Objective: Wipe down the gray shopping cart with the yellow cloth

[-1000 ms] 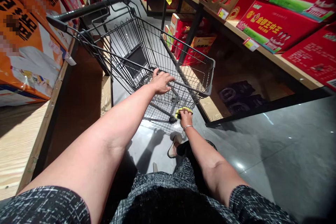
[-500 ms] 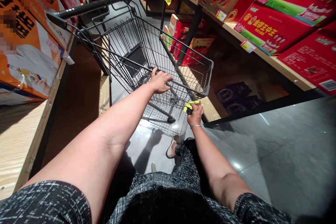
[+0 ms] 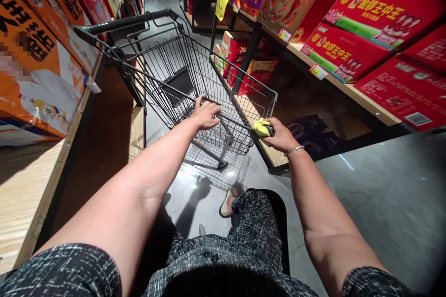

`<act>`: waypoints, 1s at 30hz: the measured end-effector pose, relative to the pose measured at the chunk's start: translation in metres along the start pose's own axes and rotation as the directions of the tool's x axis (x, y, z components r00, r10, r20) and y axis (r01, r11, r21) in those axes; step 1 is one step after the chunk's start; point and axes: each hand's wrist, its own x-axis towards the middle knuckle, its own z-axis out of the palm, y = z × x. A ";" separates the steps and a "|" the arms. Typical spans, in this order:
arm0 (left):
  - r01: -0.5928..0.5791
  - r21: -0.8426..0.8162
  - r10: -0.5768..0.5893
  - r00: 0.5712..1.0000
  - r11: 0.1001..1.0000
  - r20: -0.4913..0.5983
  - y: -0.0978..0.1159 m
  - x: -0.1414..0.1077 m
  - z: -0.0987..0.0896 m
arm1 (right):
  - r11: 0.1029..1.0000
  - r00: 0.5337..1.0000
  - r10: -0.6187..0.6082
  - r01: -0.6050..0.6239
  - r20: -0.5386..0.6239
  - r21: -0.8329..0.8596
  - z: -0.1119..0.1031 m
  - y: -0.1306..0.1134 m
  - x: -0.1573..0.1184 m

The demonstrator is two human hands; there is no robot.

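Note:
A black wire shopping cart [image 3: 167,75] stands turned in the aisle, and no goods show in its basket. My left hand [image 3: 206,113] is closed over the near top rail, fingers bent around it, about midway along the side. In my right hand [image 3: 281,135] is a bunched yellow-green cloth [image 3: 261,127] with a dark part beside it. That hand presses the cloth against the near front corner of the cart's rim. The cloth covers that corner, so the metal under it is hidden.
Orange boxes [image 3: 38,55] stand on a wooden shelf [image 3: 35,181] at left. At right, a wood-edged shelf [image 3: 348,88] bears red cartons [image 3: 369,9]; its black frame comes close to the cart. Dark packs [image 3: 313,132] lie underneath. My foot [image 3: 227,203] is on the glossy floor.
My right hand has moved up and right, bringing the cloth from below the cart's rim onto its front corner. My left hand stays on the rail. The view has shifted slightly.

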 end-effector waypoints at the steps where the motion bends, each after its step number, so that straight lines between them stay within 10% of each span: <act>1: 0.003 -0.009 -0.003 1.000 1.000 -0.010 -0.003 -0.002 0.000 | 1.000 0.999 -0.005 0.006 0.054 -0.006 0.002 -0.004 0.004; 11: 0.180 -0.034 -0.182 0.982 0.983 -0.052 -0.030 -0.043 -0.012 | 0.994 0.994 -0.099 0.101 -0.046 0.041 0.051 -0.120 -0.032; 18: -0.005 -0.091 0.000 0.999 0.996 -0.047 -0.022 -0.100 0.000 | 0.967 0.970 -0.225 0.233 -0.088 0.106 0.089 -0.182 -0.036; 23: 0.044 -0.135 -0.044 0.999 0.990 0.002 -0.051 -0.110 -0.009 | 0.926 0.927 -0.374 0.374 -0.013 0.048 0.079 -0.150 -0.031; 30: 0.068 -0.218 -0.078 0.996 0.973 -0.035 -0.059 -0.130 0.001 | 0.993 0.977 -0.086 0.069 -0.194 -0.093 0.051 -0.056 -0.025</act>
